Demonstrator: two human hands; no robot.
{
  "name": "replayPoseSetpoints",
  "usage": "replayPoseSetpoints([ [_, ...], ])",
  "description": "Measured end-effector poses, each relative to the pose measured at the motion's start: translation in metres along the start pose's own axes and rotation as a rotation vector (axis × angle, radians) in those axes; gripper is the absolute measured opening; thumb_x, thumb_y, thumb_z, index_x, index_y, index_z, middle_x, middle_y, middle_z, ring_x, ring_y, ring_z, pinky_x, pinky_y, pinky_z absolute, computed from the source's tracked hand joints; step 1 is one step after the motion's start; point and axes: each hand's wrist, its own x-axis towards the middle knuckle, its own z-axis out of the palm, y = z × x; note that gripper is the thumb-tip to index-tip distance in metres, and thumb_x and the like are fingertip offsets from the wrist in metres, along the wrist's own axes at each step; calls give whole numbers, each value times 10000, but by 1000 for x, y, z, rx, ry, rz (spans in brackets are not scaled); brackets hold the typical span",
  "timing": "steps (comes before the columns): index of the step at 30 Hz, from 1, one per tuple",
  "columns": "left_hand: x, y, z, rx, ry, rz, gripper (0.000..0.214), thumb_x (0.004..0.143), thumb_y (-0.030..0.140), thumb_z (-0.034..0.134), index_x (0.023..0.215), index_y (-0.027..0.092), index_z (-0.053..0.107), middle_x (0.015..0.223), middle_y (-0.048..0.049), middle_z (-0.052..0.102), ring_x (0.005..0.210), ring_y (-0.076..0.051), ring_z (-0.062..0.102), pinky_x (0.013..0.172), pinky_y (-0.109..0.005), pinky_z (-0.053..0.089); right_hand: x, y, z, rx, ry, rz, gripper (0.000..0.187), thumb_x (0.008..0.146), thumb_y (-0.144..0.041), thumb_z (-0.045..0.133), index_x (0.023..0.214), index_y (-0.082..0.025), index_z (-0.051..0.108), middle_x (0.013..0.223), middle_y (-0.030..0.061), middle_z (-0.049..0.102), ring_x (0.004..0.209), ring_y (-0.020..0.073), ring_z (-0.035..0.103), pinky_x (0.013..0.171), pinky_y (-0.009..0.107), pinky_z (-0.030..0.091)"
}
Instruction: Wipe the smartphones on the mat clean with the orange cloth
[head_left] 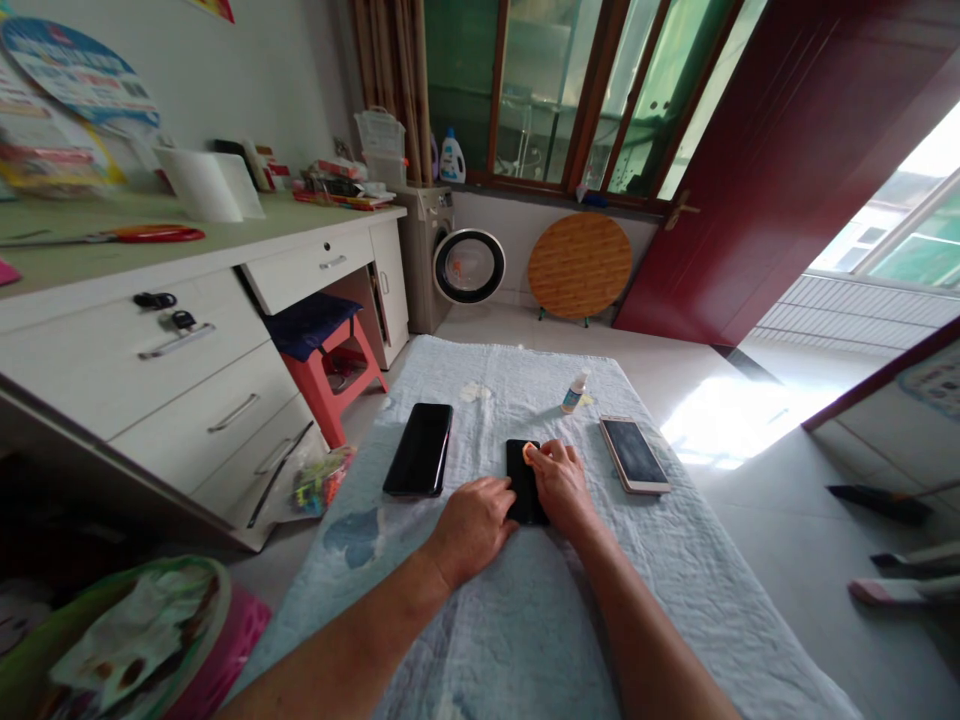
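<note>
A small black phone lies face up in the middle of a pale blue cloth spread over a low table. My left hand rests on the phone's left edge with its fingers curled down, steadying it. My right hand is closed round a small orange-and-white pad pressed on the phone's upper part. A larger black phone lies to the left. A rose-gold phone lies to the right. A small bottle with a blue label stands behind them.
A white desk with drawers runs along the left, a red stool under it. A pink basin with a bag sits at the lower left. A washing machine, a round wooden tabletop and an open red door stand behind.
</note>
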Motion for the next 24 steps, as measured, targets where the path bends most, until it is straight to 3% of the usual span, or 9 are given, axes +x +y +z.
replayPoseSetpoints([
  [5,0,0,0,-15,-6,-11,212,837,221,626,1046,190,637,1151,-85,654,1131,-256,575,1004,-387,442,6,-10,0,-29,-56,-59,241,928,-240,443,1010,-300,662,989,54,554,891,207,439,761,308,309],
  [13,0,2,-1,2,-8,-15,222,827,225,647,1045,183,647,1170,-88,651,1088,-251,591,990,-376,447,29,-13,4,-95,-40,34,254,893,-162,438,992,-261,650,1009,81,563,904,225,441,738,327,311],
  [20,0,2,-2,-9,-24,-31,207,832,228,639,1037,205,634,1137,-73,655,1086,-246,588,984,-375,444,35,-22,8,-13,-69,-55,309,929,-223,431,1091,-340,667,1063,60,549,956,219,438,790,324,309],
  [24,0,3,-1,-12,-17,-31,198,839,232,629,1035,208,629,1141,-71,654,1090,-243,586,991,-370,442,38,-24,8,-45,-70,-48,292,930,-239,429,1054,-318,681,1062,70,555,952,228,436,784,337,308],
])
